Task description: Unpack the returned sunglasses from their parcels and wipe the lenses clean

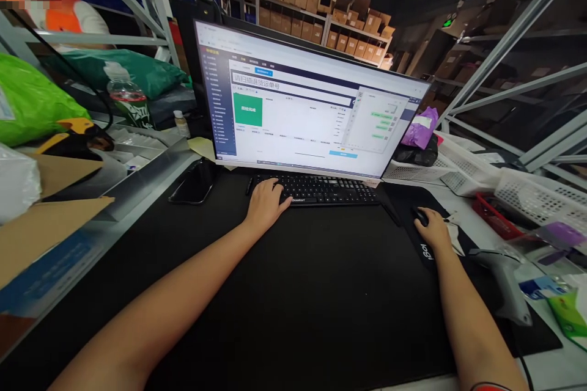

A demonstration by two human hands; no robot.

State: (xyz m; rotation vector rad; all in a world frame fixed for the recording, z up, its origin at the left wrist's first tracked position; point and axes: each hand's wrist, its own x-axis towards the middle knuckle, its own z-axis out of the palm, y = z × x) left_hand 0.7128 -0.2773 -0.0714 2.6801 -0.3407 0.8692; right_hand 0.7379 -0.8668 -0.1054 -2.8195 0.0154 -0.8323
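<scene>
My left hand (266,201) rests on the left end of a black keyboard (328,190), its thumb spread out from the fingers. Farther right, my right hand (433,229) is wrapped over a black computer mouse (419,215) on a dark mouse pad (408,195). Behind the keyboard stands a tilted monitor (298,107); its screen shows a page with a green box and a smaller chat-like window at the right. A dark smartphone (193,182) lies left of the keyboard. Beside my right forearm sits a grey handheld scanner (509,284).
At the left are a soda bottle (126,95), a small bottle (181,124), an open cardboard box (55,229) and a green bag (34,95). White baskets (527,195) and a red basket (495,217) line the right side. A person in orange (68,15) is beyond the metal frame.
</scene>
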